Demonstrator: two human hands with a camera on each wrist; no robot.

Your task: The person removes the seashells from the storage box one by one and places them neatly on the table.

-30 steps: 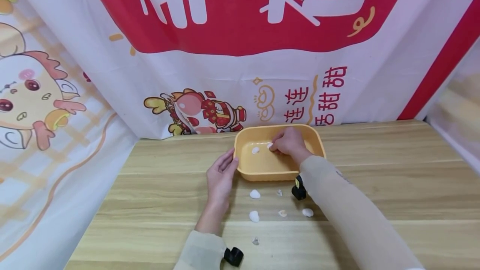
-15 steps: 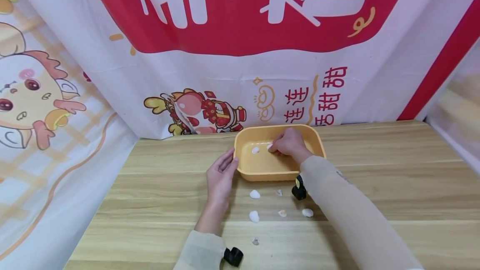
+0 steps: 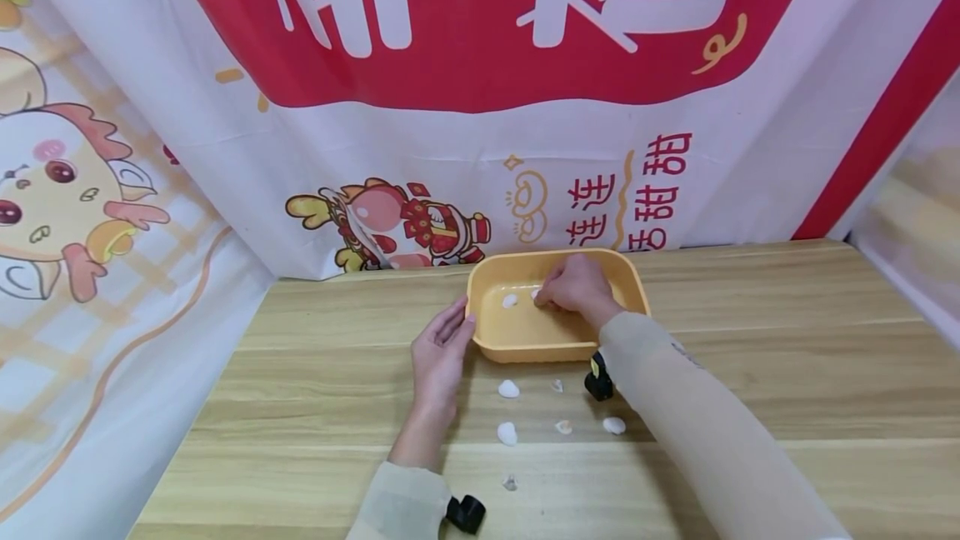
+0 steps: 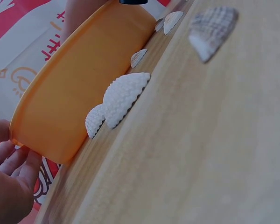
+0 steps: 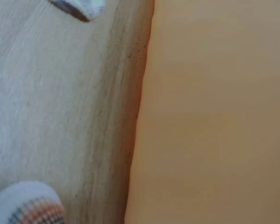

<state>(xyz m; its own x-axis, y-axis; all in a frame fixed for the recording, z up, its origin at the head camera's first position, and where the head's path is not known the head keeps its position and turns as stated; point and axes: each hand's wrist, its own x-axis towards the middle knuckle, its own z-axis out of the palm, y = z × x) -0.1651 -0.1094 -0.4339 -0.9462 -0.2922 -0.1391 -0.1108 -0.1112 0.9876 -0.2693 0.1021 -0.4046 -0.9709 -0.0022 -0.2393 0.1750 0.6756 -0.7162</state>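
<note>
In the head view, a yellow-orange plastic basin (image 3: 540, 352) stands on the table against the back cloth. My left hand (image 3: 438, 365) holds its left side; in the left wrist view the fingers (image 4: 19, 161) meet the wall and rim. My right hand (image 3: 579, 288) reaches inside, its fingertips pinching a small white seashell (image 3: 535, 294) that they partly hide. Left of it, another white seashell (image 3: 510, 301) lies on the basin floor. The right wrist view shows the outer wall (image 5: 214, 112) up close, with the right hand out of sight.
In front of the basin lie several seashells on the wooden table (image 3: 315, 407): white ones (image 3: 508, 389) (image 3: 507, 433) (image 3: 613, 425), an orange-tinged one (image 3: 564, 427) and greyish ones (image 3: 557, 386) (image 3: 510, 483). A printed cloth (image 3: 420, 140) hangs directly behind the basin.
The right fingertips and the pinched seashell have shifted slightly left and down inside the basin. The left hand keeps its place on the basin's side, and the shells on the table have not moved.
</note>
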